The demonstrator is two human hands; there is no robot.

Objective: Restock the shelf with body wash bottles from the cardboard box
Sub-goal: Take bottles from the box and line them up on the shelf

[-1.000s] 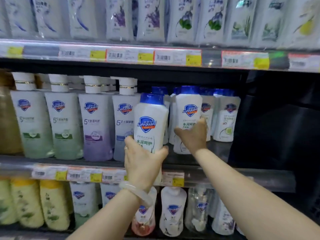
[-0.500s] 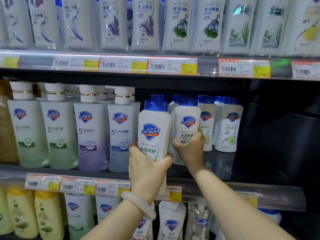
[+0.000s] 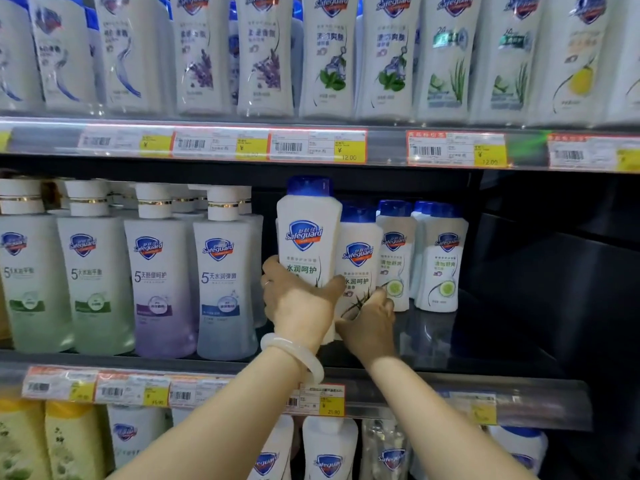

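My left hand (image 3: 298, 301), with a pale bangle on its wrist, grips a white body wash bottle with a blue cap (image 3: 308, 233) by its lower half, upright, just above the middle shelf (image 3: 450, 344). Right beside it stands a second white blue-capped bottle (image 3: 360, 258) on the shelf; my right hand (image 3: 370, 323) grips its base. Two more small blue-capped bottles (image 3: 440, 258) stand to the right. The cardboard box is out of view.
Tall white-capped bottles (image 3: 156, 271) fill the middle shelf's left part. Dark bare shelf space lies to the right (image 3: 519, 306). The upper shelf (image 3: 311, 147) holds several white bottles; price labels line the shelf edges. More bottles stand on the lower shelf (image 3: 329, 452).
My left hand has carried its bottle up and in toward the shelf, close against the neighbouring bottle. My right hand has slid down to that bottle's base. The camera has moved closer.
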